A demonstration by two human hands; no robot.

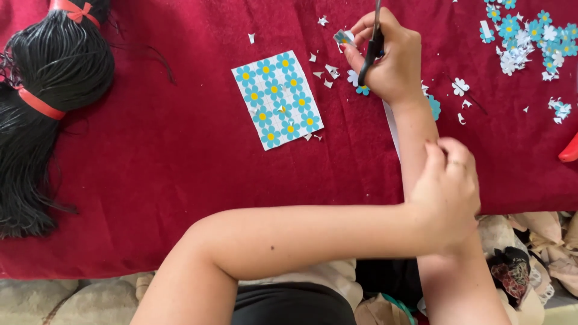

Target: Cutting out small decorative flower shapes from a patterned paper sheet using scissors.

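My right hand [394, 69] is stretched out over the red cloth [150, 174], shut on black scissors [374, 43] that point upward. Its fingertips also pinch a small paper cut-out [344, 37]. A cut blue flower [360, 84] lies just under the hand. Left of it lies a white sheet printed with blue flowers with yellow centres [277, 99]. My left arm crosses my body, and my left hand [448, 192] rests with curled fingers on my right forearm, holding nothing.
Several cut-out blue flowers and white scraps [524, 36] lie heaped at the top right. Small paper scraps [328, 69] dot the cloth near the sheet. A black cord bundle tied with red bands [48, 90] fills the left. A red object [569, 150] pokes in at the right edge.
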